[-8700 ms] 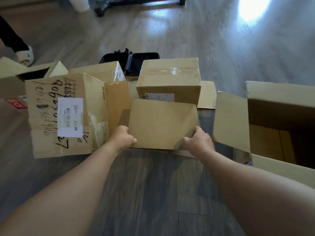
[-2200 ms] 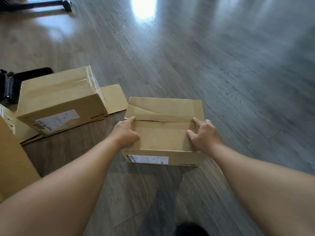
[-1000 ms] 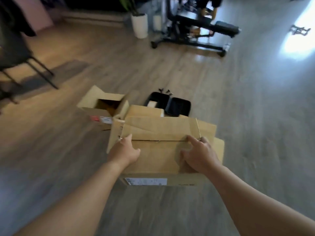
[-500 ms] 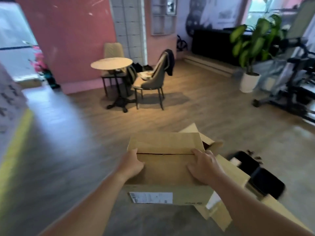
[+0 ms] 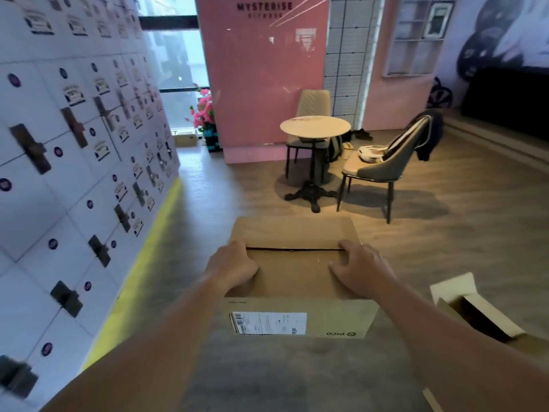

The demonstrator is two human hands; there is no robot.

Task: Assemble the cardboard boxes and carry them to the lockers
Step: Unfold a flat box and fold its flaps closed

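A round white table [image 5: 315, 125] on a black pedestal stands on the wood floor [image 5: 463, 215] in front of a pink wall [image 5: 261, 84] lettered MYSTERISE. A beige chair [image 5: 315, 100] sits behind the table, against the wall. A grey chair [image 5: 383, 171] stands to its right with a dark jacket [image 5: 430, 138] draped over the back and something white [image 5: 371, 151] on the seat. Pink flowers [image 5: 204, 113] stand by the window [image 5: 178, 63]. A yellow strip [image 5: 139, 260] runs along the floor on the left.
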